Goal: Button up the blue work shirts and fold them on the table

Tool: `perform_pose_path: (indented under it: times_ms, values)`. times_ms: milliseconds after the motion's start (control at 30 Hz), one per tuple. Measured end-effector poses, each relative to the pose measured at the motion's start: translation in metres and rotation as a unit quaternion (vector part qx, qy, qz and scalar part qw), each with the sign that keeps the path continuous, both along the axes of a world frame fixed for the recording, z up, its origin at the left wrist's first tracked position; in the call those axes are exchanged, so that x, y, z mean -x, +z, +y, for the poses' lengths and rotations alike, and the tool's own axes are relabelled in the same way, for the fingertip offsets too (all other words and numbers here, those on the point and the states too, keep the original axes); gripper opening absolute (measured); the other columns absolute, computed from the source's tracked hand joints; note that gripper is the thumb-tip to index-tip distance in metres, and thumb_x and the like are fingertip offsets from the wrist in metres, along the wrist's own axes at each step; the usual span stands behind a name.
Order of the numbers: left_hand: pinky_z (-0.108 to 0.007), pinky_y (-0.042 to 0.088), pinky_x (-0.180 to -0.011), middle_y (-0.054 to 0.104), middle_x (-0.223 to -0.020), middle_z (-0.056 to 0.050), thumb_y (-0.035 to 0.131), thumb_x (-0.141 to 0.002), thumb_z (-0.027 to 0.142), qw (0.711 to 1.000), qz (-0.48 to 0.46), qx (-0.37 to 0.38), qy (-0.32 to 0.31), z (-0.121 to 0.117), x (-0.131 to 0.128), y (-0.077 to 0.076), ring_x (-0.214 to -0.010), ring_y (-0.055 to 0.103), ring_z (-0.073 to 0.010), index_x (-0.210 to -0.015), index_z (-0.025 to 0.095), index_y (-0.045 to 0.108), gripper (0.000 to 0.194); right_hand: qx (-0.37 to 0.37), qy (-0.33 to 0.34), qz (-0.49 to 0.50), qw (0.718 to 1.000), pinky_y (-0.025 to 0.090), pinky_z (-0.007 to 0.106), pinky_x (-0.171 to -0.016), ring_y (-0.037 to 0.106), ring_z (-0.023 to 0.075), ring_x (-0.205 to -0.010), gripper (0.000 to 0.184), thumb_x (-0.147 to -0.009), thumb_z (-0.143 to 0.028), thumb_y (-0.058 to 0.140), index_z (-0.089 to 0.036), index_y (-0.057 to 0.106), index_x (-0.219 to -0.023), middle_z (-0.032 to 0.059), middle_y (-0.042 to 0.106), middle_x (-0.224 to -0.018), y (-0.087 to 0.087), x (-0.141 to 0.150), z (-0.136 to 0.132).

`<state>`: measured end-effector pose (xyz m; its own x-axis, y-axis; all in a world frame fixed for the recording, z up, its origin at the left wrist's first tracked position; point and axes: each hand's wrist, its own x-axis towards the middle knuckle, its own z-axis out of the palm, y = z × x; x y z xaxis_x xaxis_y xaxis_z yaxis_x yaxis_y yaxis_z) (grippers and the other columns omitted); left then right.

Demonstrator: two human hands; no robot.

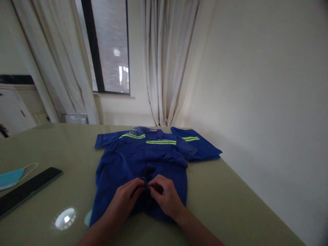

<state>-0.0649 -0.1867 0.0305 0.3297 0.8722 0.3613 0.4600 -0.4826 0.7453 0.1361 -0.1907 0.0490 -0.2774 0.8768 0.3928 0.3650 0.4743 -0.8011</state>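
Observation:
A blue short-sleeved work shirt [164, 167] lies face up on the table, its collar at the far side and yellow-green reflective stripes across the chest. Near its lower hem, my left hand [125, 196] pinches the front edge of the cloth. Close beside it, my right hand [166, 194] pinches the same front edge, fingertips almost meeting those of the left. The cloth is bunched and slightly raised between them. Whether a button sits between the fingertips is too small and dark to tell.
A folded blue garment [205, 145] with a reflective stripe lies at the back right, by the wall. On the left of the glossy greenish table [69, 147] are a dark phone [30, 188] and a light-blue face mask [12, 177]. Curtains [166, 61] hang behind.

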Motion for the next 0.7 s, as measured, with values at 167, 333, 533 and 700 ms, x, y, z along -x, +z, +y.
perform_pose_path:
  times_ms: [167, 333, 533, 700]
  values:
    - [-0.024, 0.053, -0.081, 0.072, -0.090, 0.001, 0.052, -0.096, 0.024, 0.999, -0.004, 0.038, -0.013, -0.003, -0.002, 0.007, -0.086, 0.070, -0.0159, -0.097, 0.025, 0.064, 0.012, -0.028, -0.015, -0.034, 0.999, 0.045, 0.023, -0.067, 0.062, 0.0142, -0.074, 0.011, -0.087, -0.014, 0.066, -0.022, 0.073, -0.092, 0.0008, 0.067, -0.085, -0.003, 0.000, -0.002]
    - [-0.027, 0.053, -0.081, 0.072, -0.092, -0.001, 0.061, -0.093, 0.030, 0.997, -0.036, 0.064, -0.022, -0.012, -0.008, 0.022, -0.087, 0.068, -0.0180, -0.100, 0.024, 0.062, 0.009, -0.084, -0.015, -0.111, 0.990, 0.046, 0.024, -0.071, 0.064, 0.0158, -0.079, 0.012, -0.089, -0.015, 0.065, -0.023, 0.071, -0.096, 0.0020, 0.068, -0.090, -0.007, -0.001, -0.004]
    - [-0.025, 0.050, -0.070, 0.068, -0.080, 0.000, 0.065, -0.091, 0.041, 0.982, -0.132, 0.132, -0.007, 0.001, -0.004, 0.015, -0.077, 0.064, -0.0163, -0.087, 0.020, 0.062, 0.021, -0.121, -0.017, -0.156, 0.980, 0.046, 0.024, -0.071, 0.064, 0.0152, -0.078, 0.012, -0.097, -0.020, 0.058, -0.023, 0.069, -0.097, 0.0030, 0.067, -0.090, -0.004, -0.001, -0.005]
    - [-0.020, 0.045, -0.064, 0.066, -0.076, 0.003, 0.078, -0.082, 0.043, 0.934, -0.251, 0.251, -0.045, 0.009, 0.002, 0.011, -0.070, 0.060, -0.0115, -0.088, 0.019, 0.058, 0.031, -0.134, -0.011, -0.107, 0.985, 0.048, 0.025, -0.075, 0.064, 0.0162, -0.083, 0.012, -0.099, -0.024, 0.056, -0.023, 0.068, -0.099, 0.0043, 0.067, -0.091, 0.004, -0.002, -0.009]
